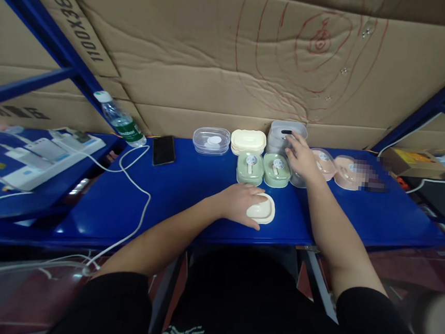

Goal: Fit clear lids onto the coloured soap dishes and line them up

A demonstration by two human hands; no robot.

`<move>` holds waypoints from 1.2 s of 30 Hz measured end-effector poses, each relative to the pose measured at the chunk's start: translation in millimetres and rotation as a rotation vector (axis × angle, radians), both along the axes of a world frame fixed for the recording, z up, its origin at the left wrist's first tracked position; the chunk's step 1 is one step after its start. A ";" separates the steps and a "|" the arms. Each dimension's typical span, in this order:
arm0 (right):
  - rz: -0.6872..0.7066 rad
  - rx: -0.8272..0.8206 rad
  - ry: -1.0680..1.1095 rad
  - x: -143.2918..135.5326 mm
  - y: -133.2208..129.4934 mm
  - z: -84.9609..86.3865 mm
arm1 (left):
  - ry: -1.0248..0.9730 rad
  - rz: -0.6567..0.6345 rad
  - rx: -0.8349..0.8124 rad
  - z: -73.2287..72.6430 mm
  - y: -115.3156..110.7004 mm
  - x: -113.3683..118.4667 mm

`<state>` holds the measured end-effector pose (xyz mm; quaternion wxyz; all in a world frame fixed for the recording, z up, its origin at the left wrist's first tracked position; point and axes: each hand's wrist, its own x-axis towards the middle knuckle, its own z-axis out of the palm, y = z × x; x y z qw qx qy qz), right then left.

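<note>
A shallow cream-coloured plastic tray [264,210] lies near the front of the blue table. My left hand [240,204] is closed about its left side, fingers along the far edge and thumb along the near edge. My right hand [300,154] reaches to a stack of clear plastic containers [278,142] at the back, its fingers apart at the stack's right side. A small dark mark [287,132] shows on that stack near the fingertips. Two green lidded boxes [250,168] with round labels stand between my hands. Another container under my right wrist is partly hidden.
Behind are stacked cream trays [248,141] and a clear container [211,141]. Pink lidded boxes [347,172] sit to the right. Leftward are a phone [163,150], a water bottle [123,122], a white cable [147,197] and a power strip [54,160]. Cardboard [201,56] walls the back.
</note>
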<state>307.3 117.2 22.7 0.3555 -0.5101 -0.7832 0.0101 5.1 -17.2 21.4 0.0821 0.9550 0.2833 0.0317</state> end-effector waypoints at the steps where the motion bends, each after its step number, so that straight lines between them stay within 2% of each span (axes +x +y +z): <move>1: 0.004 -0.012 0.001 -0.3 -0.1 0.0 | -0.003 -0.004 0.008 -0.7 0.3 -0.2; 6: 0.032 0.031 0.039 -3.3 3.9 -0.5 | -0.066 -0.029 0.027 -6.2 3.8 -2.0; 14: -0.100 0.105 0.095 -9.4 13.4 -0.4 | -0.115 -0.061 0.043 -9.2 8.5 -3.0; 24: -0.127 0.180 0.274 -15.2 2.4 10.5 | -0.114 -0.042 0.069 -11.5 11.5 -4.6; 31: -0.082 0.242 0.447 -34.0 -21.3 22.1 | -0.130 -0.031 0.050 -10.0 10.9 -5.5; 34: 0.010 0.139 0.501 -47.3 -36.8 27.3 | -0.241 0.012 0.043 -7.7 12.4 -6.9; 36: 0.128 0.008 0.585 -58.7 -49.1 31.0 | -0.409 0.109 0.120 -5.9 15.8 -10.6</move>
